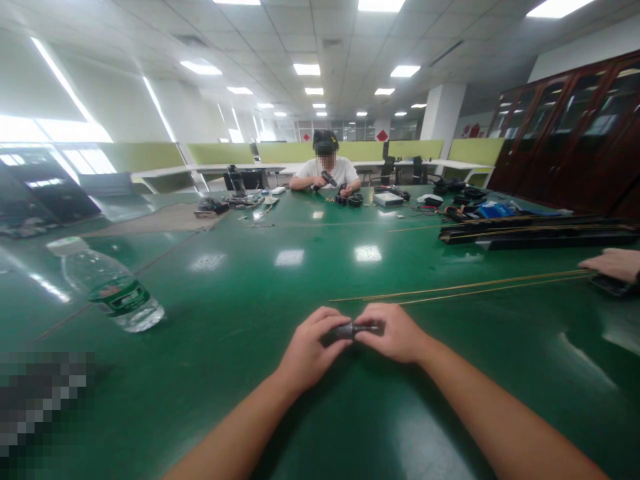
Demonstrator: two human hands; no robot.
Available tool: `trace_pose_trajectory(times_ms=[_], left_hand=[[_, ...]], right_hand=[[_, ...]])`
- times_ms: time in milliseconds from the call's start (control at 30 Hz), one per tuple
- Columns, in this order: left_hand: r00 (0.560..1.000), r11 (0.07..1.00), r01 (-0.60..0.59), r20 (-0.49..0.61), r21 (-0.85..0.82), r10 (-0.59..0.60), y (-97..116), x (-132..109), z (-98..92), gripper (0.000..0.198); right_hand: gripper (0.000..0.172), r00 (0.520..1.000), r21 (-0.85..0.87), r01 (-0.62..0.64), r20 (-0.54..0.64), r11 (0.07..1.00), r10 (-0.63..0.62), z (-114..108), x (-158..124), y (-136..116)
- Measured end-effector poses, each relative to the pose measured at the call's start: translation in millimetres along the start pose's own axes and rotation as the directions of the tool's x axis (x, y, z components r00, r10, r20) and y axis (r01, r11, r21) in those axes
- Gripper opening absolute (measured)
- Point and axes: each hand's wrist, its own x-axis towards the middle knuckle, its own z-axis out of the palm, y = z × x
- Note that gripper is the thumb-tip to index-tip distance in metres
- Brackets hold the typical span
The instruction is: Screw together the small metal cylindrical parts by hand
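Observation:
Both of my hands meet low over the green table point(240, 313), near its front middle. My left hand point(307, 350) and my right hand point(395, 332) are each closed round an end of one small dark cylindrical part point(350, 330). Only its short middle section shows between my fingers; the rest is hidden in my grip. Just beyond my hands lie two thin brass-coloured rods point(465, 290), running off to the right.
A clear water bottle point(107, 283) lies on its side at the left. Another person's hand point(617, 263) rests on a phone at the right edge. Long black rails point(540, 233) lie at back right. A person point(327, 170) works at the far side among scattered parts.

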Motion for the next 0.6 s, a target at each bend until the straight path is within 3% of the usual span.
trace_pose_trajectory(times_ms=[600], left_hand=[[0.999, 0.998, 0.031, -0.019, 0.047, -0.03, 1.4, 0.6, -2.4, 0.026]], right_hand=[[0.012, 0.999, 0.0, -0.054, 0.003, 0.999, 0.054, -3.1, 0.8, 0.7]])
